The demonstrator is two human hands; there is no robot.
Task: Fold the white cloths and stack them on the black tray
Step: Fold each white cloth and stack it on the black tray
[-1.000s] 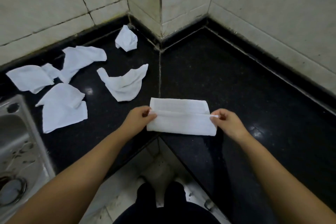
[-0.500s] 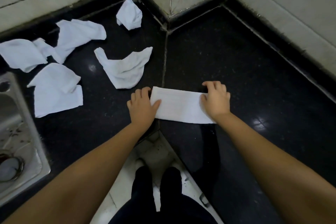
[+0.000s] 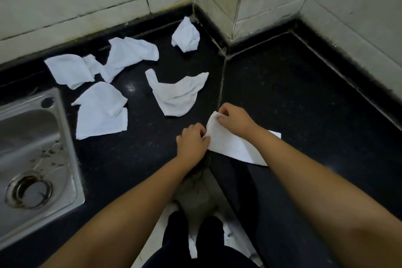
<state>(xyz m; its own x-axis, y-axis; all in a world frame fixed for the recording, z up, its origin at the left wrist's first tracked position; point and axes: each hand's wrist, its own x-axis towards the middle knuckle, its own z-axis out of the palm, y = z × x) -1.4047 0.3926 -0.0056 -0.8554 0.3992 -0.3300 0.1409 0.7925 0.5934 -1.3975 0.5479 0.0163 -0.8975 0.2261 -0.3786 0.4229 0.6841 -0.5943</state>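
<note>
Pinching the left end of the half-folded white terry cloth with both hands' fingers, I'm readying another fold on the black stone bench.

Both bare forearms are reaching forward from the lower frame edge, converging toward centre. The left hand is lying knuckles up, fingers curled, pinching the near left corner of the folded cloth. The right hand is crossing leftward, fingertips bent, pinching the far left corner, lifting it slightly.
</note>
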